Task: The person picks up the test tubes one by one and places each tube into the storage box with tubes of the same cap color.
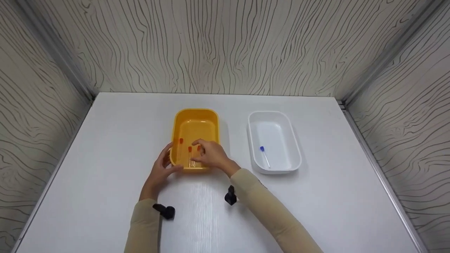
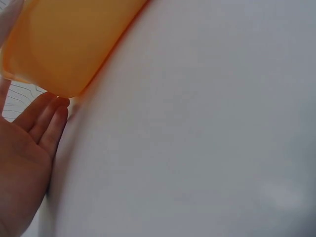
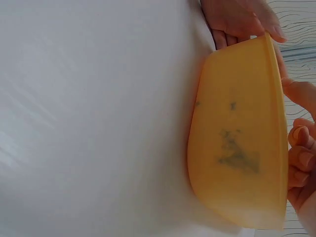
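In the head view a yellow tray [image 1: 195,131] holds several clear, thin sticks with red ends, among them one red end [image 1: 190,149] near the middle. My left hand [image 1: 162,172] grips the tray's near left corner, thumb at the rim and fingers along the outer wall. Over the near right part of the tray is my right hand [image 1: 212,154], its thumb and index finger apart beside a red end; the other fingers are curled. The right wrist view shows the yellow tray [image 3: 237,128] from outside, with the right hand [image 3: 303,158] partly hidden behind its rim.
To the right stands a white tray [image 1: 274,123] with one clear stick with a blue end [image 1: 262,149] inside. Patterned panels [image 1: 211,45] enclose the white table [image 1: 116,140] at the back and both sides.
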`<state>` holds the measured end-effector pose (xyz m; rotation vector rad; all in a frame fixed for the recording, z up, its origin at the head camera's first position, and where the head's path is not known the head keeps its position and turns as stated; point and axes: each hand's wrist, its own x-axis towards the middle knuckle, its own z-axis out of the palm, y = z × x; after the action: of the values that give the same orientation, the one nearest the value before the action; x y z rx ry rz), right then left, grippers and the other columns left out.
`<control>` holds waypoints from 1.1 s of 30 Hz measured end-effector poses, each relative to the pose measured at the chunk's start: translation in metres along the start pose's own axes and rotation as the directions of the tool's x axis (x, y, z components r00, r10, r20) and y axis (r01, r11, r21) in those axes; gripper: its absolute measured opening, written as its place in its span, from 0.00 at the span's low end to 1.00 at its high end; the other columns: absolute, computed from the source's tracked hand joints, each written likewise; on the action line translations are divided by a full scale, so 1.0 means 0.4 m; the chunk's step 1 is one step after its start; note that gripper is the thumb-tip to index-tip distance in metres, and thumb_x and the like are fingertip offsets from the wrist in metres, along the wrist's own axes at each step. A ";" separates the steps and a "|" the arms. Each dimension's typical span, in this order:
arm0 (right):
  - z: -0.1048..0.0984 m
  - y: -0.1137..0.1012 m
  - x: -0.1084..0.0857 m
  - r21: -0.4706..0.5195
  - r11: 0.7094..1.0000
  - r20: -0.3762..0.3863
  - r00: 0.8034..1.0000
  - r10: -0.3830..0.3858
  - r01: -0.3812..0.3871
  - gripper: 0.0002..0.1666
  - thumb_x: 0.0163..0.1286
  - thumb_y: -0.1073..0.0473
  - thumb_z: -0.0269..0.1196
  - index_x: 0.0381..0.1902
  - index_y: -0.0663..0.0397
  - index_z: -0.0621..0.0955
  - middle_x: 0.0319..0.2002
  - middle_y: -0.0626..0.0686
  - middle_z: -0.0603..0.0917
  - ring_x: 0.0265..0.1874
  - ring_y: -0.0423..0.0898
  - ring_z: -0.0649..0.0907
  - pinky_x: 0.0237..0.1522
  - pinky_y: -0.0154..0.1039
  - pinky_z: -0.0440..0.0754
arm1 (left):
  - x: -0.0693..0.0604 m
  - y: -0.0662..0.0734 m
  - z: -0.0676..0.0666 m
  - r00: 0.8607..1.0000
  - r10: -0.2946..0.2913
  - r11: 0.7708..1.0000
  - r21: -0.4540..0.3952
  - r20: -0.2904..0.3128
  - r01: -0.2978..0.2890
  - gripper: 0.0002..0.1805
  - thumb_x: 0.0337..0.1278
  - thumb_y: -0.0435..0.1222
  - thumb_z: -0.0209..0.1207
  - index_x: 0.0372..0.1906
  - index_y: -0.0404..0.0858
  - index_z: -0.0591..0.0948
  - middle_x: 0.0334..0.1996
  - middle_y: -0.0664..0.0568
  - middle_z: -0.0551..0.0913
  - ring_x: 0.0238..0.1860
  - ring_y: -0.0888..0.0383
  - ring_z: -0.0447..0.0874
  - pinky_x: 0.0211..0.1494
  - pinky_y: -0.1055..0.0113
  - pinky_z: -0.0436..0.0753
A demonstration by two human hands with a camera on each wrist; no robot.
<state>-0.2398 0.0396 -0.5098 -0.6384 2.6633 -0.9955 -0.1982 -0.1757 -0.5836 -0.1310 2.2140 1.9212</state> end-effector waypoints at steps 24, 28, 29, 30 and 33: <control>-0.055 0.065 -0.155 0.033 0.974 -0.052 0.974 -0.222 0.224 0.23 0.58 0.55 0.70 0.50 0.57 0.80 0.17 0.56 0.77 0.17 0.29 0.66 0.26 0.23 0.67 | -0.010 0.007 0.003 1.000 0.020 0.999 -0.030 -0.009 -0.020 0.45 0.52 0.43 0.68 0.72 0.64 0.56 0.73 0.52 0.65 0.71 0.50 0.66 0.77 0.46 0.60; -0.062 0.079 -0.183 0.032 0.976 -0.024 0.976 -0.215 0.215 0.25 0.58 0.54 0.70 0.51 0.59 0.79 0.17 0.55 0.76 0.16 0.29 0.65 0.23 0.23 0.64 | -0.010 0.008 0.003 1.000 0.006 1.000 -0.027 -0.012 -0.007 0.46 0.51 0.45 0.69 0.72 0.66 0.56 0.72 0.53 0.65 0.71 0.51 0.66 0.77 0.46 0.60; -0.063 0.083 -0.190 0.029 0.977 -0.018 0.977 -0.211 0.211 0.25 0.58 0.54 0.70 0.51 0.58 0.79 0.17 0.55 0.76 0.16 0.29 0.65 0.23 0.23 0.64 | -0.010 0.008 0.004 1.000 0.002 1.000 -0.028 -0.012 -0.002 0.45 0.51 0.45 0.69 0.72 0.67 0.57 0.72 0.53 0.65 0.71 0.51 0.66 0.77 0.46 0.60; -0.063 0.088 -0.197 0.025 0.978 -0.008 0.979 -0.206 0.206 0.25 0.58 0.54 0.70 0.51 0.58 0.79 0.17 0.55 0.76 0.16 0.29 0.65 0.23 0.23 0.63 | -0.010 0.008 0.004 1.000 -0.003 1.000 -0.030 -0.014 0.003 0.45 0.51 0.45 0.69 0.71 0.68 0.57 0.71 0.54 0.66 0.71 0.52 0.66 0.77 0.46 0.60; -0.063 0.102 -0.219 0.023 0.983 0.022 0.983 -0.182 0.181 0.25 0.58 0.53 0.70 0.52 0.56 0.79 0.17 0.53 0.75 0.17 0.29 0.64 0.23 0.22 0.63 | -0.008 0.007 0.005 1.000 -0.004 1.000 -0.030 -0.011 0.004 0.45 0.51 0.45 0.69 0.71 0.68 0.57 0.71 0.54 0.66 0.71 0.52 0.66 0.77 0.46 0.60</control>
<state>-0.1848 0.1228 -0.5131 -0.8962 2.6070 -1.0532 -0.1954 -0.1736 -0.5806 -0.1509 2.1909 1.9569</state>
